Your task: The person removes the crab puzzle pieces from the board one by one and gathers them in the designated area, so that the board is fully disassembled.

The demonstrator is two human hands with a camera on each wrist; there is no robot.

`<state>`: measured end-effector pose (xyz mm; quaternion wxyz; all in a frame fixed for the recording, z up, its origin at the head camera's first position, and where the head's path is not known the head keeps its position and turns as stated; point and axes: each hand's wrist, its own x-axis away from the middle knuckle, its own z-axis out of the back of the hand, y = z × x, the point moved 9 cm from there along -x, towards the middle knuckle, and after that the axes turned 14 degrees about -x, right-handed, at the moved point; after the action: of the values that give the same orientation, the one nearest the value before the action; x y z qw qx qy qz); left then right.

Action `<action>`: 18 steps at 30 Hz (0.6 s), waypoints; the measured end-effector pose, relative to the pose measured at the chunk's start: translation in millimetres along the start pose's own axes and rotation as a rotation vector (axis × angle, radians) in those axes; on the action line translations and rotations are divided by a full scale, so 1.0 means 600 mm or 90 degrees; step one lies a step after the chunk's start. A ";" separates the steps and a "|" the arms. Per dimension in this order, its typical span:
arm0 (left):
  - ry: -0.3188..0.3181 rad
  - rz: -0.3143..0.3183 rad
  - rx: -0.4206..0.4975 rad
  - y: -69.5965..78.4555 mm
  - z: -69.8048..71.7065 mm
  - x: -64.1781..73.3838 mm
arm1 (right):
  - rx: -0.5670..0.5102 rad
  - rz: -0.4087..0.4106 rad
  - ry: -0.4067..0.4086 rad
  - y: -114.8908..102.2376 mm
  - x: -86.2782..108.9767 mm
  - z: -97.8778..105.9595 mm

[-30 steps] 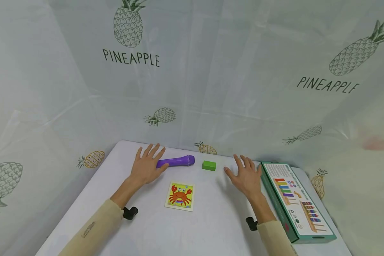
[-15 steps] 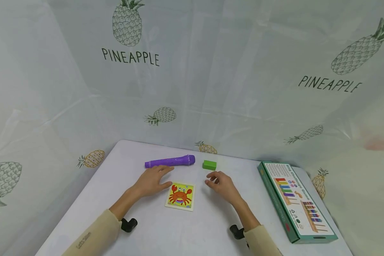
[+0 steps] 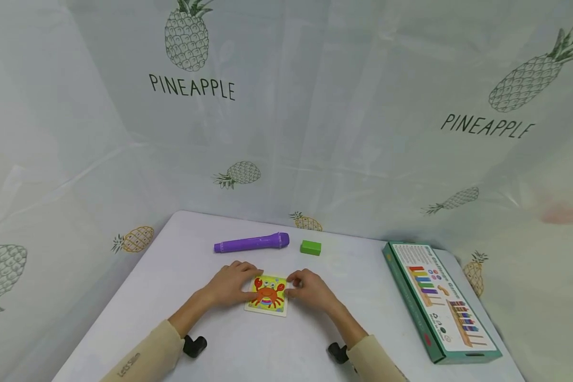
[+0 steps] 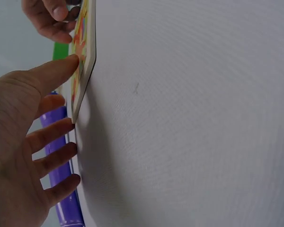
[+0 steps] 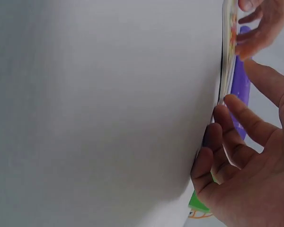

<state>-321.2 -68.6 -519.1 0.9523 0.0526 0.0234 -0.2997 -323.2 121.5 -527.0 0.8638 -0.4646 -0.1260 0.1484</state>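
A square crab picture puzzle (image 3: 267, 293) with a pale border lies on the white table between both hands. My left hand (image 3: 229, 284) is at its left side: the thumb rests over the picture, the index fingertip is by the upper left corner. In the left wrist view the other fingers of the left hand (image 4: 19, 142) extend loosely along the table. On the opposite side, my right hand (image 3: 312, 291) has thumb and index finger at the puzzle's right edge. The right wrist view shows the right hand's (image 5: 255, 156) remaining fingers bent loosely beside the table surface.
Behind the hands lies a purple toy microphone (image 3: 252, 243), with a green block (image 3: 311, 248) to its right. A green-sided game box (image 3: 441, 302) lies along the table's right side. A pineapple-print sheet (image 3: 315, 132) hangs behind the white table (image 3: 248, 355).
Both hands have come inward and nearer from the back of the table to the crab puzzle's two sides. Microphone, block and box stay in place.
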 end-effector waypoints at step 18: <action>0.014 -0.001 0.006 0.001 0.002 0.000 | 0.093 -0.034 0.042 -0.012 0.002 -0.017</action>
<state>-321.0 -68.3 -518.1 0.9514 0.0602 0.0321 -0.3002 -317.4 110.3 -526.2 0.9029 -0.4014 -0.0986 0.1183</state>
